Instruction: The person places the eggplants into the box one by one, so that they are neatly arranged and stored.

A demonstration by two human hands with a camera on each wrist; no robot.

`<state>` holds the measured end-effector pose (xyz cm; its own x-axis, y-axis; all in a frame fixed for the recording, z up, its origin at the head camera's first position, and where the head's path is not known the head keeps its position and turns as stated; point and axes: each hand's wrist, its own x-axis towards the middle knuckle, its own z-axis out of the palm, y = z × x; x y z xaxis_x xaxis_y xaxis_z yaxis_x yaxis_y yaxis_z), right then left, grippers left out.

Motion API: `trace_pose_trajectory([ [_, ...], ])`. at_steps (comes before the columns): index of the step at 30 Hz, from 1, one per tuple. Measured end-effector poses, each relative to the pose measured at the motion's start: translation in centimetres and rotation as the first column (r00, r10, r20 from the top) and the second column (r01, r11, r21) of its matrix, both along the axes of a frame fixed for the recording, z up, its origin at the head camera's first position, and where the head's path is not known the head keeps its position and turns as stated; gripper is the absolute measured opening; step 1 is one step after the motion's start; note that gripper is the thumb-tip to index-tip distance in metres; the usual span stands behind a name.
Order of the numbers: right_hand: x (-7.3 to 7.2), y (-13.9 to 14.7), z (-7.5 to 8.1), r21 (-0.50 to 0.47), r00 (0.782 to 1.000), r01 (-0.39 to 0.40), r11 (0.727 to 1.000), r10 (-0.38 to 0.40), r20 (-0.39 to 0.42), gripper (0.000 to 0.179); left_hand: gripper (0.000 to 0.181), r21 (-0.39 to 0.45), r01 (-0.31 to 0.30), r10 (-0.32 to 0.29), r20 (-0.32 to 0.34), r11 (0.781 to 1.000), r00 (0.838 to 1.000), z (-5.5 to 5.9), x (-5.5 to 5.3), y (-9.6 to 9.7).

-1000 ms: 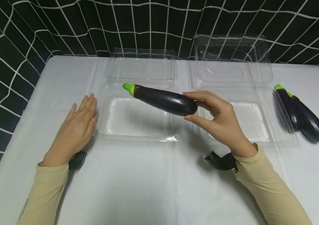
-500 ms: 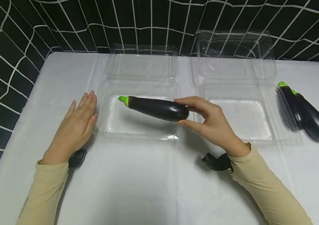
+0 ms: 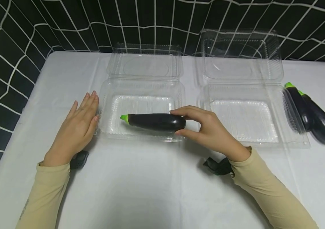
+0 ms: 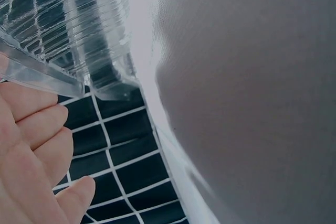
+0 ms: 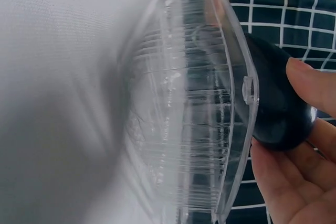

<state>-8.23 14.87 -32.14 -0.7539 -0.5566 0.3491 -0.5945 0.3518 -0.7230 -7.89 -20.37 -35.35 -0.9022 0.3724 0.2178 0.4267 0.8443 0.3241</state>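
Observation:
In the head view an eggplant (image 3: 153,122) with a green stem lies level over the front part of the left clear plastic box (image 3: 139,137), its stem pointing left. My right hand (image 3: 208,130) pinches its thick end between thumb and fingers. The right wrist view shows the dark rounded end of the eggplant (image 5: 278,98) just above the box's rim (image 5: 247,129). My left hand (image 3: 76,127) rests with straight fingers beside the left edge of that box. In the left wrist view its fingers (image 4: 47,124) are next to the ribbed box wall (image 4: 94,30).
A second clear box (image 3: 243,127) stands on the right, lid (image 3: 241,70) raised. The left box's lid (image 3: 145,65) is folded back too. Two more eggplants (image 3: 320,117) lie together beyond the right box. A dark cloth with white grid lines (image 3: 162,25) hangs behind the white table (image 3: 139,184).
My right hand has moved down, left and nearer me, lowering the eggplant toward the left box. The eggplant has turned from slanted to nearly level. My left hand has stayed in place.

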Motion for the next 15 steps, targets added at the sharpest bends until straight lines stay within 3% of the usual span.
trace_pose_trajectory([
  [15,0.04,-0.14,-0.23,0.065,0.999,-0.004,0.998,0.002,0.034,0.048,0.052,0.007,0.006,-0.006,-0.007,1.000,1.000,-0.02,-0.06,-0.10],
])
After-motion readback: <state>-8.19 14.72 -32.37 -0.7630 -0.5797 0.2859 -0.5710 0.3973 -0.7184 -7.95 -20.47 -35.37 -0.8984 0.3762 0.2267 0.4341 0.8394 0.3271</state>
